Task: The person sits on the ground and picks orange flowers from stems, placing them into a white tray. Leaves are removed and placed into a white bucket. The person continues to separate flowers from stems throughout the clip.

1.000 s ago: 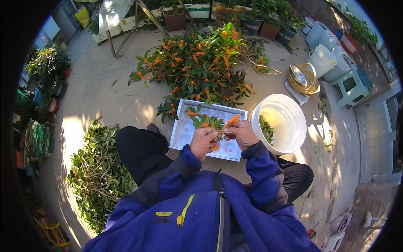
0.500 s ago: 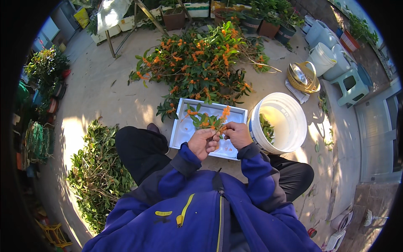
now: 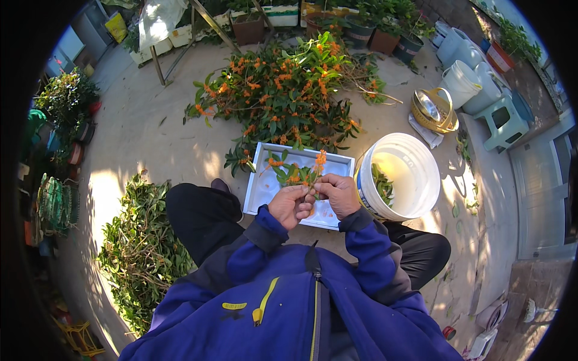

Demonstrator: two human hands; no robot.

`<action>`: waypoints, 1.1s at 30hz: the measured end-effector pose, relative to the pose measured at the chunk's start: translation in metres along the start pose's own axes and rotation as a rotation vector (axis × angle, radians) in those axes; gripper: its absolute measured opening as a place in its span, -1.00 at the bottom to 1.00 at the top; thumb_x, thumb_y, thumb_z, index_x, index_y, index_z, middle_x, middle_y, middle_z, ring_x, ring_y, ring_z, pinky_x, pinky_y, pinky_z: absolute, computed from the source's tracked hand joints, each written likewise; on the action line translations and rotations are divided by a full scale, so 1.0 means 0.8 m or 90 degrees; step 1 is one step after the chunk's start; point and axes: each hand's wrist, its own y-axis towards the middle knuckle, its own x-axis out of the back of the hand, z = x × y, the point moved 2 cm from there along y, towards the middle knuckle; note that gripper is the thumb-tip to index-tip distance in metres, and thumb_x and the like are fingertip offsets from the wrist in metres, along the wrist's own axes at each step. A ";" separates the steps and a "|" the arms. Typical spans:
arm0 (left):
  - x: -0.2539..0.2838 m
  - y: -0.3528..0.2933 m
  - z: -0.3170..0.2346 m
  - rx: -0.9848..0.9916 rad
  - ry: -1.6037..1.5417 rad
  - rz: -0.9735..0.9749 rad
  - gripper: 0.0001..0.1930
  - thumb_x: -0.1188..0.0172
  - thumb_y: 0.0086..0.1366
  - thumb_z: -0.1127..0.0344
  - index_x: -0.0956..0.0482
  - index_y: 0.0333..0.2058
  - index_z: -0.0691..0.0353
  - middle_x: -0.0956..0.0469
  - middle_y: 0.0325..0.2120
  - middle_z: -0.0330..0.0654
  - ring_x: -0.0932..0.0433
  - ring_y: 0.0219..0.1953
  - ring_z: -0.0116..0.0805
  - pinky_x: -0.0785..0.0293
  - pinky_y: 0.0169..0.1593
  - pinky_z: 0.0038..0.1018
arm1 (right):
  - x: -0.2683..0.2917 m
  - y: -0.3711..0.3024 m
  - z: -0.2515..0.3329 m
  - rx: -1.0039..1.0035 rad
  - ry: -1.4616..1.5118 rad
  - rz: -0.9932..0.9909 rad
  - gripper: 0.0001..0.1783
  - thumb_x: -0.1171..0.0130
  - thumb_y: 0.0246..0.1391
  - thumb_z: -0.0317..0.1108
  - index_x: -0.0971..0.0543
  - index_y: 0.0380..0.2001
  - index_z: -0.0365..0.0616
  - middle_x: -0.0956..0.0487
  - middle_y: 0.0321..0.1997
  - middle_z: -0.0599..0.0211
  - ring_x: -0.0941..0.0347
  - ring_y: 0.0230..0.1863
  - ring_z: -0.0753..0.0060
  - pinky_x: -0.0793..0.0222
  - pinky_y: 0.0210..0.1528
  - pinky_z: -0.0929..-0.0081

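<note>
A leafy sprig with orange blossoms (image 3: 292, 174) stands upright over a shallow white tray (image 3: 259, 188). My left hand (image 3: 291, 206) is closed, its thumb and fingers pinching the lower stem. Right beside it, my right hand (image 3: 338, 195) pinches at the same sprig, fingertips close to the blossoms. Which bit of the sprig lies between the right fingertips is hidden. A few orange petals show on the tray's floor, partly behind my hands.
Beyond the tray lies a large heap of orange-flowering branches (image 3: 283, 90). A white bucket (image 3: 415, 201) with some green leaves stands at the right. Leafy cuttings (image 3: 144, 240) are piled at the left. Further right are a wicker basket (image 3: 445, 123) and a pale green stool (image 3: 506, 123).
My right hand has shifted slightly left, toward the left fingertips, and the sprig's orange tip has moved a little left with it. My left hand has barely moved.
</note>
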 end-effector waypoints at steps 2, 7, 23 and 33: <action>0.000 -0.001 0.000 0.006 0.003 0.007 -0.86 0.05 0.44 0.34 -0.45 -0.25 0.26 -0.37 -0.47 -0.31 -0.20 -0.56 -0.60 -0.12 -0.59 -0.69 | 0.005 0.002 0.001 0.007 -0.040 -0.007 -0.86 -0.20 0.06 -0.49 -0.63 -0.33 -0.36 -0.54 -0.53 0.41 -0.35 -0.53 0.68 -0.32 -0.44 0.67; 0.002 0.000 0.002 -0.038 0.048 -0.005 -0.86 0.01 0.43 0.32 -0.44 -0.25 0.27 -0.38 -0.48 -0.31 -0.24 -0.58 -0.61 -0.12 -0.61 -0.70 | 0.000 0.004 0.015 0.003 0.066 -0.085 -0.88 -0.22 0.04 -0.47 -0.63 -0.40 -0.33 -0.54 -0.56 0.43 -0.34 -0.58 0.70 -0.25 -0.52 0.68; -0.022 -0.003 0.009 -0.344 0.462 -0.159 -0.86 -0.14 0.36 0.37 -0.57 -0.28 0.34 -0.47 -0.61 -0.33 -0.33 -0.71 -0.63 -0.19 -0.65 -0.67 | 0.006 0.010 0.000 -0.017 0.133 -0.105 -0.86 -0.24 0.11 -0.45 -0.59 -0.32 -0.35 -0.57 -0.46 0.33 -0.46 -0.56 0.58 -0.52 -0.46 0.57; -0.015 -0.011 -0.002 -0.153 0.238 -0.078 -0.80 -0.03 0.41 0.36 -0.56 -0.20 0.39 -0.46 -0.57 -0.31 -0.32 -0.68 -0.62 -0.10 -0.66 -0.66 | 0.024 0.017 -0.026 -0.062 0.170 -0.128 -0.86 -0.21 0.09 -0.47 -0.60 -0.30 -0.34 -0.57 -0.44 0.31 -0.47 -0.56 0.52 -0.56 -0.44 0.47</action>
